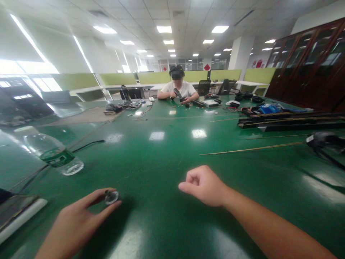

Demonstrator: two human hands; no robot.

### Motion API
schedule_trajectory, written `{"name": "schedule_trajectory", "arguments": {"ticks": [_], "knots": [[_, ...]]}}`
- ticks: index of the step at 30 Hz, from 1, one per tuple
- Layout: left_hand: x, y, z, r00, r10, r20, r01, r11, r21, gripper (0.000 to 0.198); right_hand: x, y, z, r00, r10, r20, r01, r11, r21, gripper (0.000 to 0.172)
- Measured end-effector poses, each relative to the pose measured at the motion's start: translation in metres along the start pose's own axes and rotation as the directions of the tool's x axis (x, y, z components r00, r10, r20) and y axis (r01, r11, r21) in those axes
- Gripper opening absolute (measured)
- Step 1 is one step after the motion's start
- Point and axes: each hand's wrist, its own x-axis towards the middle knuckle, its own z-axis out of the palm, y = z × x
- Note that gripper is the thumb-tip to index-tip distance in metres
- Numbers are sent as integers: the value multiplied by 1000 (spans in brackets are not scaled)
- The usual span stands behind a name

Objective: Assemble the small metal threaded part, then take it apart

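Between the thumb and fingers of my left hand (81, 219) is a small round piece (111, 196), silvery and shiny with a dark middle. Its exact kind does not show. That hand is closed on the piece just above the green tabletop (161, 172), at the lower left. To the right, my right hand (206, 187) is curled into a loose fist over the table, thumb pointing left. No object shows in its fingers. A clear plastic bottle (54, 154) with a green label and white cap stands beyond my left hand, appearing tilted at the picture's edge.
A dark flat object with a white edge (21, 216) lies at the near left. Thin brass-coloured rods (250, 148) and black channels (291, 124) lie at right, near a black strapped device (326, 142). Across the table a person (179, 88) handles a dark tool among scattered parts.
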Motion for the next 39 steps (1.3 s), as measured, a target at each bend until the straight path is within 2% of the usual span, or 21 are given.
{"name": "schedule_trajectory", "arguments": {"ticks": [2,5,7,10,14,18,22,25,30,35,39], "knots": [[14,49,-4,991,132,27,-132,991,-32,39,11,21,3,998,49,-30,-50,998,-43,32],[35,110,4,920,383,80,-374,921,-105,25,18,45,4,996,93,4,-93,993,-77,26],[45,138,19,877,468,109,-452,880,-144,18,18,55,3,996,88,-4,-88,991,-106,23],[53,162,46,845,525,106,-494,840,-224,15,15,63,2,1000,27,2,-26,982,-186,17],[55,162,77,836,546,44,-496,788,-365,17,12,70,2,1000,-26,-15,21,972,-233,9],[59,146,93,817,576,-1,-511,725,-463,21,14,73,5,999,-27,-36,19,976,-218,18],[64,138,99,818,575,9,-491,706,-511,23,16,75,8,999,-17,-50,7,979,-204,23],[66,138,102,830,558,28,-459,709,-535,23,16,75,10,998,-4,-59,-9,977,-211,25],[64,140,103,820,568,68,-439,701,-563,21,17,75,14,997,-6,-71,-11,970,-242,27],[64,141,102,831,554,53,-421,689,-590,24,17,76,13,998,13,-57,-24,979,-201,28],[64,144,104,818,573,40,-432,660,-614,24,16,78,11,999,8,-42,-15,987,-160,26]]}}
